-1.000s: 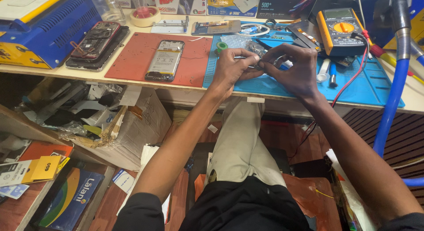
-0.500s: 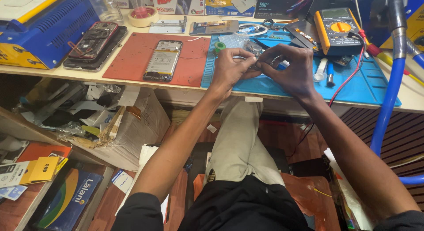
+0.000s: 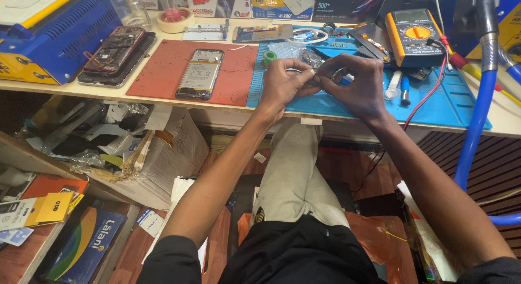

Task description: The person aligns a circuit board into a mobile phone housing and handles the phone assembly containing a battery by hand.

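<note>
1. Left of the blue mat (image 3: 434, 99), an opened phone (image 3: 199, 73) lies on the red mat (image 3: 163, 72), safe only while no elbow sweeps it.
2. Over the blue mat's near edge, the left hand (image 3: 282, 83) and right hand (image 3: 358, 86) meet, fingertips pinched tight on a small part (image 3: 317, 80); a slip could likely drop it off the mat's front edge.
3. What the part is cannot be told; the fingers cover it.
4. At the blue mat's far right corner, the multimeter (image 3: 415, 37) trails a red lead (image 3: 429, 94) near the right wrist, a possible snag.
</note>
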